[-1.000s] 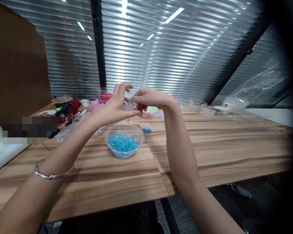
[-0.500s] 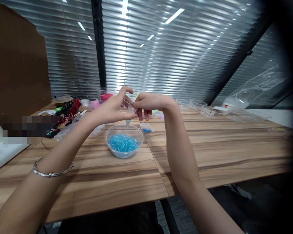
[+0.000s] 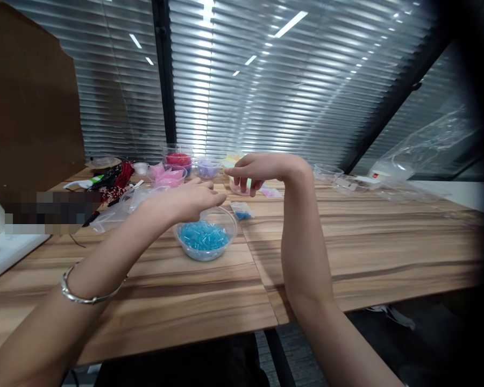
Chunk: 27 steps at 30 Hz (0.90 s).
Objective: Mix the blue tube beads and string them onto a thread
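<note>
Head view: a wooden surface (image 3: 347, 226) runs from a blind-covered window down to a near edge under both forearms.
Near edge: the surface ends just below the right elbow; beyond it is dark floor, and a seam between two boards runs away from below the bowl.
Open room: to the right of the right hand (image 3: 253, 167) the surface is bare wood out to the clear bags at its far right corner; nearer than the left hand (image 3: 189, 199) it is bare too.
Crowded side: left of and beyond the left hand lie clear plastic, red cords (image 3: 119, 177) and small tubs of pink (image 3: 167, 175), red (image 3: 178, 158) and purple (image 3: 207, 169) beads.
Left hand: palm down, fingers loosely bent and pointing right, over the left rim of the bowl of blue beads (image 3: 205, 234); whether it pinches anything cannot be told. A silver bangle (image 3: 89, 290) sits on that forearm.
Right hand: raised on an upright forearm, wrist bent, fingers drooping left and down with thumb and forefinger close together; anything between them is too small to tell.
Bowl of blue beads: stands on the surface directly beneath the left fingertips and below the right hand.
Small packet: a clear packet with blue beads (image 3: 241, 210) lies just right of the bowl, under the right hand.
</note>
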Each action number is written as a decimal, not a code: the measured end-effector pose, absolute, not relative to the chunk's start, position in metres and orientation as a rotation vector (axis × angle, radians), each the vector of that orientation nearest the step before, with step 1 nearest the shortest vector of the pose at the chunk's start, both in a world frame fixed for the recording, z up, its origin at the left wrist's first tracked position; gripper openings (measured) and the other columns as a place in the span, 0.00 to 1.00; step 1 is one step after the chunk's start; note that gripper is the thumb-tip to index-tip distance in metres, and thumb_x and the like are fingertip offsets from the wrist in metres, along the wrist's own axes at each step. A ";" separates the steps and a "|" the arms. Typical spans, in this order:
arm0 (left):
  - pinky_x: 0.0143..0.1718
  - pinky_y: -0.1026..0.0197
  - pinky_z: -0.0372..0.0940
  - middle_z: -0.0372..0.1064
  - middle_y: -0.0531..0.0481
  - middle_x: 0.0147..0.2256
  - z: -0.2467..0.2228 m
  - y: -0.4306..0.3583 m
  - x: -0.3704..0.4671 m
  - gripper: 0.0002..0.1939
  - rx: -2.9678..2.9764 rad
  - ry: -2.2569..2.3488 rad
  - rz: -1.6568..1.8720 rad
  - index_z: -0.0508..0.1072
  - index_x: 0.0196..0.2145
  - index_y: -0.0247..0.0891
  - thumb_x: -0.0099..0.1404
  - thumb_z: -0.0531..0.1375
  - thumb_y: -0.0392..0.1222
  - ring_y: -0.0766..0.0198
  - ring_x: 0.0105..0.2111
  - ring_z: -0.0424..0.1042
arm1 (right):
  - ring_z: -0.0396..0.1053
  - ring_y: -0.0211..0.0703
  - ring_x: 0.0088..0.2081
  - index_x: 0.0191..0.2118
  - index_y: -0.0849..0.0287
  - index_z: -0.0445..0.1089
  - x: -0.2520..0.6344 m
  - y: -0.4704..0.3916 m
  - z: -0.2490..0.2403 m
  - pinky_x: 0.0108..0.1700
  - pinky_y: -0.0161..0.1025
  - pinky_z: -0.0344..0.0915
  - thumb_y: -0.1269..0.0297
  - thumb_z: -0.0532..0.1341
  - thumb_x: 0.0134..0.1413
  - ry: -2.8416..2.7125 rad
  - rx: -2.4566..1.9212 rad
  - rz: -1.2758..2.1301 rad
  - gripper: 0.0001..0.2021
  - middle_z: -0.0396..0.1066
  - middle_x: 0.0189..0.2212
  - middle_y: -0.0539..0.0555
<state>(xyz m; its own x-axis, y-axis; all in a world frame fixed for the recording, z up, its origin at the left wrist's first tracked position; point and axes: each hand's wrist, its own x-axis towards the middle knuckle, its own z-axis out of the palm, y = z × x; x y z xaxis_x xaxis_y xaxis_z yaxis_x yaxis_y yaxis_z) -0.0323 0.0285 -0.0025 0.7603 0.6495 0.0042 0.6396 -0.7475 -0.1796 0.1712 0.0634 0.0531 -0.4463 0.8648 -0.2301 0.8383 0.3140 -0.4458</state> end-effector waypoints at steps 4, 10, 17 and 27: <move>0.38 0.55 0.58 0.67 0.44 0.35 -0.002 0.014 -0.026 0.19 -2.735 -1.071 0.026 0.73 0.36 0.39 0.51 0.51 0.23 0.54 0.35 0.66 | 0.75 0.47 0.33 0.35 0.60 0.73 0.168 0.063 0.053 0.31 0.40 0.71 0.35 0.56 0.51 -2.513 -1.614 0.802 0.29 0.76 0.38 0.60; 0.41 0.56 0.57 0.70 0.43 0.37 0.016 -0.008 -0.018 0.16 -2.676 -1.132 0.095 0.74 0.32 0.37 0.56 0.51 0.22 0.57 0.37 0.67 | 0.75 0.46 0.31 0.36 0.60 0.73 0.164 0.060 0.054 0.30 0.39 0.70 0.36 0.57 0.51 -2.531 -1.603 0.822 0.28 0.76 0.39 0.60; 0.43 0.55 0.57 0.74 0.44 0.35 0.017 -0.042 0.006 0.14 -2.481 -1.140 0.228 0.74 0.35 0.37 0.51 0.58 0.25 0.52 0.41 0.67 | 0.75 0.46 0.32 0.39 0.60 0.73 0.160 0.057 0.054 0.31 0.39 0.70 0.36 0.57 0.51 -2.568 -1.591 0.806 0.28 0.76 0.39 0.59; 0.48 0.50 0.56 0.74 0.41 0.43 -0.008 -0.039 0.014 0.26 -2.477 -1.046 0.195 0.70 0.44 0.39 0.45 0.68 0.36 0.46 0.46 0.67 | 0.76 0.46 0.32 0.40 0.60 0.72 0.157 0.054 0.055 0.32 0.38 0.70 0.37 0.58 0.51 -2.583 -1.588 0.817 0.28 0.75 0.40 0.59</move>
